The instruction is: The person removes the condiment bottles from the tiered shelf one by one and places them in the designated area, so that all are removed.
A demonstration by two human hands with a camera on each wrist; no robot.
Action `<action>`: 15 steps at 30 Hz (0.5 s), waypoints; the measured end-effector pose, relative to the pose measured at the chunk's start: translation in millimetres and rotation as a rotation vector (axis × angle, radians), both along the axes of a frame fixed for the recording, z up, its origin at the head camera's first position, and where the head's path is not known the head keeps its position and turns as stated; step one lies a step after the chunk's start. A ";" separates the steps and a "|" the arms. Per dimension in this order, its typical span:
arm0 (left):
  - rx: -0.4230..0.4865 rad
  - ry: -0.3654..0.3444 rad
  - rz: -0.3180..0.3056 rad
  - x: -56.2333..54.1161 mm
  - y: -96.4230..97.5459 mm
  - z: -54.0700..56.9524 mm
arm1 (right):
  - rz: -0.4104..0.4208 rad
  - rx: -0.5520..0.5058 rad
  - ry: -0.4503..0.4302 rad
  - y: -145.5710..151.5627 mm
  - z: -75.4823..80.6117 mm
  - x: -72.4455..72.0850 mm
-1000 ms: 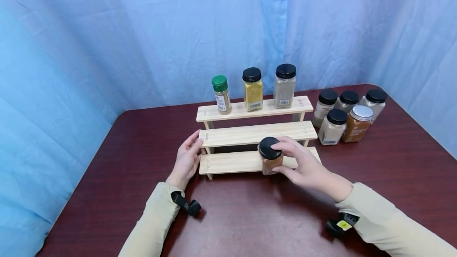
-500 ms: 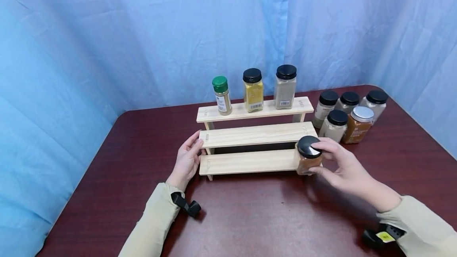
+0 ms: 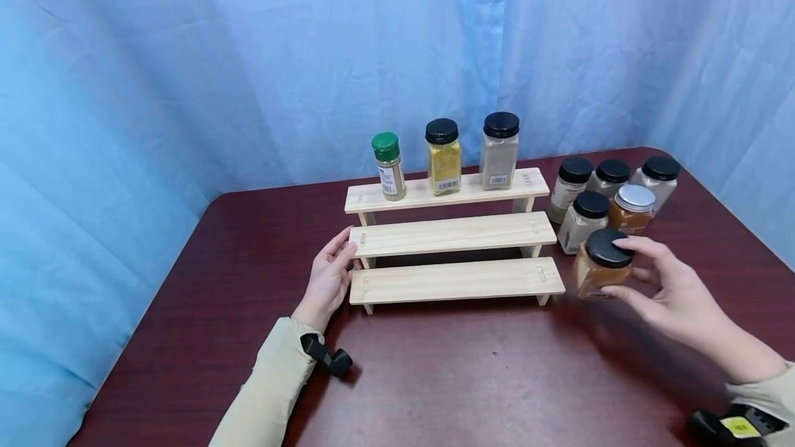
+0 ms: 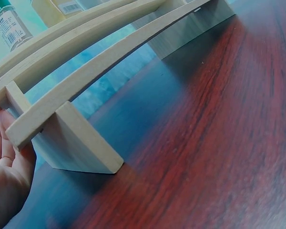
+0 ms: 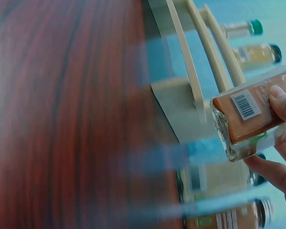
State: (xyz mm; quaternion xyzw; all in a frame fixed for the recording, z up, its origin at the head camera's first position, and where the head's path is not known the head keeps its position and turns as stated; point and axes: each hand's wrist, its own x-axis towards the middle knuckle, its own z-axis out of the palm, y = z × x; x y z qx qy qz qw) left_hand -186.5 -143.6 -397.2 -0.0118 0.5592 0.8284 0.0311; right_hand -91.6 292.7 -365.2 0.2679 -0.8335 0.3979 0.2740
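Observation:
A square glass spice jar (image 3: 601,269) with a black lid and orange-brown powder is held in my right hand (image 3: 677,295), thumb on one side and fingers on the other. In the right wrist view the jar (image 5: 250,112) shows a barcode label and is off the table. My left hand (image 3: 329,278) grips the left end of the three-tier wooden rack (image 3: 456,281) at its middle shelf; the left wrist view shows the fingers (image 4: 5,138) partly hidden behind the front shelf. On the top shelf stand a green-capped bottle (image 3: 390,174), a yellow-powder jar (image 3: 444,164) and a grey-powder jar (image 3: 499,157).
Several jars cluster right of the rack: a pale-powder jar (image 3: 580,226), a silver-lidded jar (image 3: 632,216), a labelled jar (image 3: 566,195) and black-lidded jars (image 3: 657,181) behind. A blue curtain (image 3: 310,54) hangs around the dark red table (image 3: 435,371).
My right hand has carried the orange-brown spice jar rightward, from in front of the lowest shelf to beyond the rack's right end. My left hand stays at the rack.

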 end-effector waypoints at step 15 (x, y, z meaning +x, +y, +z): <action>-0.005 -0.001 -0.007 -0.4 -0.3 0.4 | -0.176 0.118 -0.235 63.3 -7.7 -6.7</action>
